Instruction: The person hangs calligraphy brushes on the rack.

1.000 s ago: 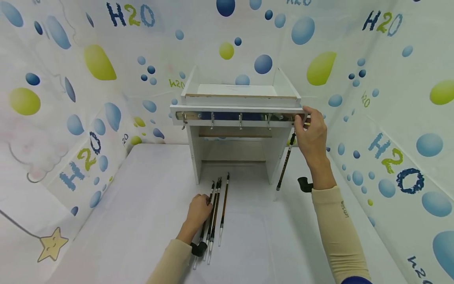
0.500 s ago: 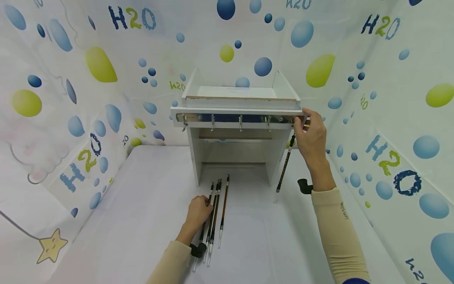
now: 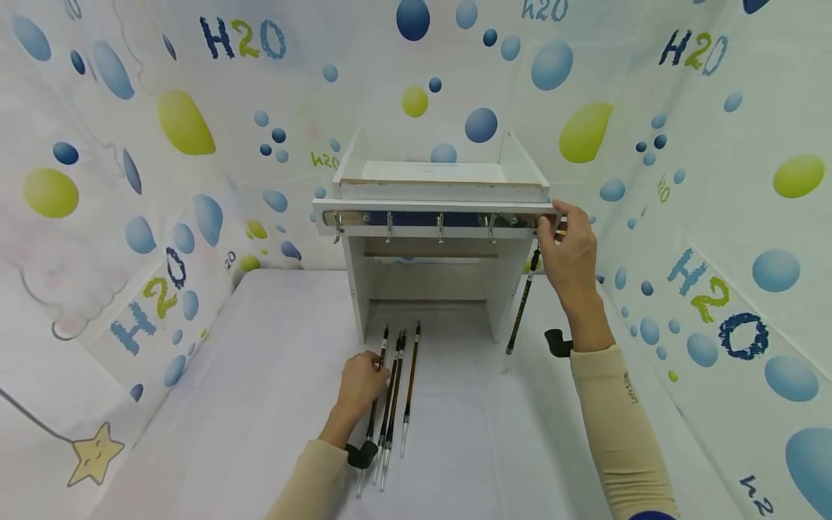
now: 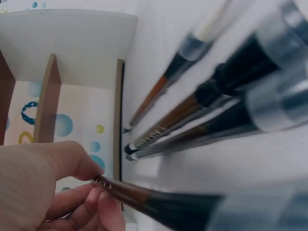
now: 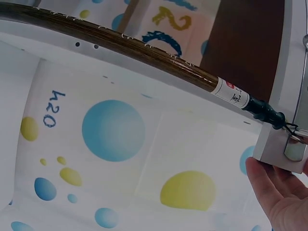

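My left hand (image 3: 360,383) pinches the upper handle of a calligraphy brush (image 4: 144,199) between thumb and fingers, low over the table. Just right of it lie several more calligraphy brushes (image 3: 412,372) with dark handles and clear-capped tips pointing towards me. My right hand (image 3: 570,253) grips the right end of the hook rail (image 3: 416,205) on the white shelf unit (image 3: 358,289). From the rail's rightmost end a calligraphy brush (image 5: 159,57) hangs by its cord loop, tip down. The hook there is mostly covered by my fingers in the head view.
Along the rail, several metal hooks (image 3: 441,225) carry nothing. The shelf unit has a raised tray top (image 3: 442,189) and open compartments below. It stands on the white table (image 3: 273,347), with printed wall sheets (image 3: 299,94) behind and at both sides.
My left hand has shifted slightly left and up with its brush, which now lies a little apart from the others. The right hand stays at the rail's end.
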Tool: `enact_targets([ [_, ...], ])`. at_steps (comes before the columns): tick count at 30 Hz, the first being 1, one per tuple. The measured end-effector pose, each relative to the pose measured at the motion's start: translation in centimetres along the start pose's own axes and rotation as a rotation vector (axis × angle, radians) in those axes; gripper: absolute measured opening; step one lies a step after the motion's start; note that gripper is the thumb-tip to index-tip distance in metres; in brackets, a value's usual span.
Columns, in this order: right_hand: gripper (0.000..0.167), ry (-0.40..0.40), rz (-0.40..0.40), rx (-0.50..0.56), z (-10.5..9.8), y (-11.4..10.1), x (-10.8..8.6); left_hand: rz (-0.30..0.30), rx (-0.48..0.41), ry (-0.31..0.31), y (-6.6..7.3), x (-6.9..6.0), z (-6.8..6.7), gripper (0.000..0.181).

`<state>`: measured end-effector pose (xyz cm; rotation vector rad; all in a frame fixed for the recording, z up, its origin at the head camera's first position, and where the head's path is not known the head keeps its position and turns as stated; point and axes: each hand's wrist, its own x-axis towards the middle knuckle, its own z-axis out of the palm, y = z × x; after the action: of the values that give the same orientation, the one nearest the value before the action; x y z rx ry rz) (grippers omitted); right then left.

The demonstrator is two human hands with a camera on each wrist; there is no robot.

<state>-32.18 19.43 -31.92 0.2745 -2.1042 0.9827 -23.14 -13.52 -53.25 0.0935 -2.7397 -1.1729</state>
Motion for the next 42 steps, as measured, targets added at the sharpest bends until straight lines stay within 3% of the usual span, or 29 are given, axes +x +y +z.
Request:
enact_targets([
  [7, 0.042, -0.006, 0.001, 0.011, 0.0, -0.1, 0.0, 0.043, -0.022, 0.073, 1.3, 0.2, -0.9, 0.026],
  [15, 0.042, -0.003, 0.009, 0.007, 0.0, 0.0, 0.0, 0.077, -0.058, 0.111, 3.5, 0.2, -2.3, 0.031],
  [22, 0.041, 0.000, 0.004, 0.004, 0.0, 0.0, 0.0, 0.178, -0.079, 0.180, 5.4, -0.2, -3.2, 0.029],
  [29, 0.041, 0.000, 0.001, 0.008, 0.1, 0.1, 0.0, 0.246, -0.091, 0.197, 7.9, -0.5, -3.9, 0.028],
  [36, 0.041, 0.004, -0.002, 0.011, 0.1, 0.0, -0.1, 0.345, -0.088, 0.230, 9.8, -0.5, -4.1, 0.025],
  [42, 0.041, 0.000, -0.001, 0.009, 0.1, -0.1, -0.1, 0.395, -0.086, 0.226, 11.6, -0.2, -4.1, 0.023],
])
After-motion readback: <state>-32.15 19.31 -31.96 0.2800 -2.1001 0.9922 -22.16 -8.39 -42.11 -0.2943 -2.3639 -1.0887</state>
